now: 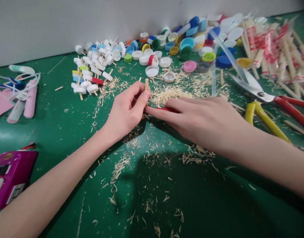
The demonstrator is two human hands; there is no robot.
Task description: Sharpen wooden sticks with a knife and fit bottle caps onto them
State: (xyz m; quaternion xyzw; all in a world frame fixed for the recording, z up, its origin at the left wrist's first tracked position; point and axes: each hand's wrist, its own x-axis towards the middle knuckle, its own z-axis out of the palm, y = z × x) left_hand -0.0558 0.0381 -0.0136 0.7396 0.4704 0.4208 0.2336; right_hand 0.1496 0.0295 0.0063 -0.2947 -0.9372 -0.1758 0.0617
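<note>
green table (55, 132), matt and scuffed; pale shavings (121, 168) are strewn over its near part. at the near left edge a purple box (23, 172) is seen, partly hidden by the left forearm.

mid-table: the stick (146, 85) is held in the left hand (128, 110), thumb and forefinger clamped on it, the other fingers curled below. a red tool (164, 108) is gripped in the right hand (204, 115), fingers closed around it, forefinger laid out straight towards the left thumb. its working edge is hidden; whether the stick is met by it cannot be told.

step in hand judged to be paring. best done with the stick pinched firmly, light strokes taken, the stick turned a little between cuts, and the left thumb kept out of the edge's path.

stick's long axis: near upright, leaning slightly right at the top; the bare end is pointed up, the lower end is lost in the grip.

farther right, shears (262, 95) are laid open-bladed beside yellow handles (253, 112). beyond the hands, cap-and-peg pieces (92, 69) are heaped left, loose caps (186, 43) centre, wrapped sticks (278, 49) right. all backed by a grey wall (67, 23).
</note>
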